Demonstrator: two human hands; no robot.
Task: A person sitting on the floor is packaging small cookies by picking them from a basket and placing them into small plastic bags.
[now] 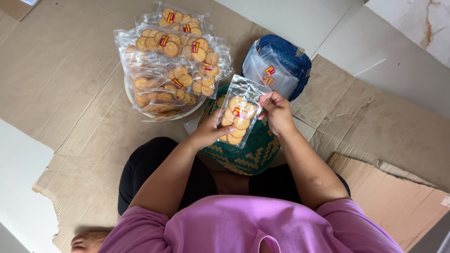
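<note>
As hands (243,122) grip, biscuit packet (239,112) near-upright

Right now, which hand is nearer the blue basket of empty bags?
Right. The right hand pinches the biscuit packet's edge just below the blue basket; the left hand holds the packet's far side, farther away.

Glossy clear plastic packet (238,112) — green basket (243,154) woven, probably matt; cardboard (70,93) rough, creased.
</note>
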